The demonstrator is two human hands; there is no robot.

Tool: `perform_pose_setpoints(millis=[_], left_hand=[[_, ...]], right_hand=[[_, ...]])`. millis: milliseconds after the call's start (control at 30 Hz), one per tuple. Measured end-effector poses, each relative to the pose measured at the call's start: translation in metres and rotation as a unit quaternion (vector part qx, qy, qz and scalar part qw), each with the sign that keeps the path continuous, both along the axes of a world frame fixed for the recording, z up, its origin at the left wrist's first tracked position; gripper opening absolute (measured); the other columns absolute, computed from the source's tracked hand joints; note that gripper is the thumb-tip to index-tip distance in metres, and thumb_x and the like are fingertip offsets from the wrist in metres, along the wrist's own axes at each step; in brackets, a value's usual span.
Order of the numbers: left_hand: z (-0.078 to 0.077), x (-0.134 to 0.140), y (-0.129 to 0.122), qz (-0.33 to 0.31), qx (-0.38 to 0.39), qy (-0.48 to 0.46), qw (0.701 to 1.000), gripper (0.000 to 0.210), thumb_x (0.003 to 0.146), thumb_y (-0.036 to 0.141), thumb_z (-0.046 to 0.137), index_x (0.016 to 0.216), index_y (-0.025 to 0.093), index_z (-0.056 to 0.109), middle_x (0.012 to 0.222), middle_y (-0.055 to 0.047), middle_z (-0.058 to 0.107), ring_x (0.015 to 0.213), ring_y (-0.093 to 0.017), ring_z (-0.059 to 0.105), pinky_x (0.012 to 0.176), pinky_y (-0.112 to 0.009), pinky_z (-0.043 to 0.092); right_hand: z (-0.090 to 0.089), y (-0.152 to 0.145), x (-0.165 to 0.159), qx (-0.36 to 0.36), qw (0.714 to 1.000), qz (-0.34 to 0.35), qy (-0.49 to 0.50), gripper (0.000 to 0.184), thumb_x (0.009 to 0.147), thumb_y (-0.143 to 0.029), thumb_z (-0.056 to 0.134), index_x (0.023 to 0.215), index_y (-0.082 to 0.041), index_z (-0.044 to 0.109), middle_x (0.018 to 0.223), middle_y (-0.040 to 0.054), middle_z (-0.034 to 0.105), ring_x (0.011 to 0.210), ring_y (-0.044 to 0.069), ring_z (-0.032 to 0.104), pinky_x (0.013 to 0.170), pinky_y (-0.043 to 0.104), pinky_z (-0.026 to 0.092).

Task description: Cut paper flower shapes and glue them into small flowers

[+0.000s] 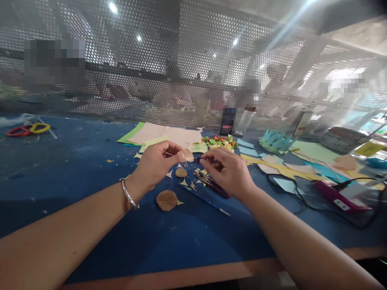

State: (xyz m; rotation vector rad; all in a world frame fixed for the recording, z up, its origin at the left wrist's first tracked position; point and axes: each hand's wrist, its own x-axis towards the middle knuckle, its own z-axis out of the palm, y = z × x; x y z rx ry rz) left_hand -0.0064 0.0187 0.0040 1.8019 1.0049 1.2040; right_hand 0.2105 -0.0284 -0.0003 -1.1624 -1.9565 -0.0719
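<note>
The left hand (159, 163) has its thumb and fingers clamped on a small pale paper circle (188, 156), held above the middle of the blue desk (99, 225), between its front and back edges. The right hand (228, 169) is just beside it, thumb and fingertip together on a small dark item (197, 160); it is too small and blurred to name with confidence. A silver bracelet (128, 194) circles the left wrist.

Below the hands, a small tan disc (181, 172) lies on the desk, and a larger brown disc (166, 200) lies nearer the front edge. A blue stick with a pale tip (205, 199) slants toward the front edge, near a red-handled tool (215, 187) under the right hand. Pointed paper scraps lie around these.

Toward the back edge are pink sheets (169, 133) over green ones, a heap of red and green clippings (219, 141), an upright phone (227, 121) and a clear jar (244, 122). A pale blue-green spiky paper piece (275, 141) sits to their right. Near the right edge is a purple power strip (340, 196); near the back left corner lie scissors with red and yellow handles (28, 129).
</note>
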Motion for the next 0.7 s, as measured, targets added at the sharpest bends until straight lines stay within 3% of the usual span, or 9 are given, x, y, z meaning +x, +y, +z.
perform_pose_setpoints(millis=[100,233,433,700], left_hand=[[0.003,-0.002,0.001,0.019,0.027,0.03,0.999,0.025,0.081,0.04,0.076,0.095,0.019,0.072,0.093,-0.006,0.074,0.082,-0.018,0.067,0.078,-0.03,0.051],[0.003,-0.003,0.004,0.039,0.047,0.043,0.997,0.023,0.083,0.038,0.074,0.098,0.02,0.071,0.092,-0.004,0.072,0.075,-0.016,0.068,0.073,-0.029,0.052],[-0.006,-0.005,0.014,0.04,0.023,-0.045,0.998,0.027,0.079,0.03,0.077,0.103,0.02,0.069,0.096,-0.005,0.07,0.087,-0.018,0.067,0.08,-0.031,0.053],[0.002,-0.005,0.012,0.03,-0.079,-0.112,0.99,0.023,0.072,0.028,0.081,0.088,0.018,0.07,0.089,-0.004,0.072,0.079,-0.015,0.065,0.07,-0.027,0.049]], right_hand=[[0.004,0.008,0.017,-0.065,0.994,-0.074,-0.045,0.009,0.089,-0.026,0.064,0.087,-0.02,0.071,0.079,0.0018,0.068,0.066,0.015,0.057,0.061,0.026,0.041],[0.006,0.016,0.036,-0.196,0.962,-0.14,-0.126,0.015,0.086,-0.029,0.067,0.074,-0.021,0.07,0.067,0.0012,0.067,0.059,0.016,0.055,0.054,0.027,0.033],[0.005,0.019,0.047,-0.221,0.941,-0.205,-0.156,0.006,0.08,-0.024,0.066,0.078,-0.023,0.071,0.073,0.0032,0.069,0.063,0.018,0.057,0.054,0.027,0.028],[-0.007,0.036,0.063,-0.302,0.93,-0.181,-0.101,0.02,0.071,-0.031,0.077,0.06,-0.021,0.063,0.058,-0.0004,0.061,0.056,0.016,0.054,0.051,0.026,0.03]])
